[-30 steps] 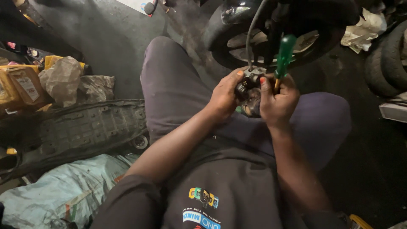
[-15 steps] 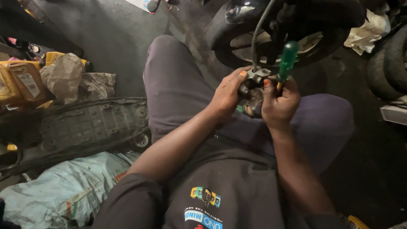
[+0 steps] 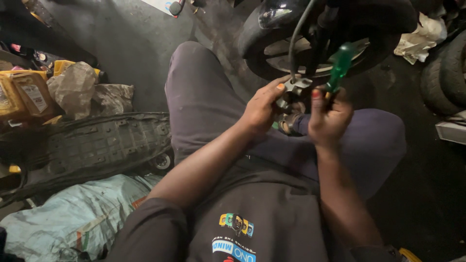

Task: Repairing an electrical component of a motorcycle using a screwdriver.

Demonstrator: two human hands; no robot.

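Observation:
I sit on the floor with my knees apart, both hands raised in front of a small wheel (image 3: 315, 43). My left hand (image 3: 262, 109) grips a grey metal brake part (image 3: 293, 90) that hangs on a black hose (image 3: 297, 43) running up toward the wheel. My right hand (image 3: 327, 119) is closed around a screwdriver with a clear green handle (image 3: 340, 65); the handle points up and away, and its tip is hidden between my hands at the metal part. The two hands almost touch.
A black ribbed plastic panel (image 3: 87, 145) lies on the floor at my left, with a pale sack (image 3: 68, 223) nearer me. Yellow packets (image 3: 22, 94) and crumpled bags (image 3: 77, 87) sit at far left. A tyre (image 3: 449, 73) and white rags (image 3: 420, 39) lie at right.
Both hands with the metal part and the screwdriver have stayed together; the view has shifted slightly, and the screwdriver handle leans a little further right.

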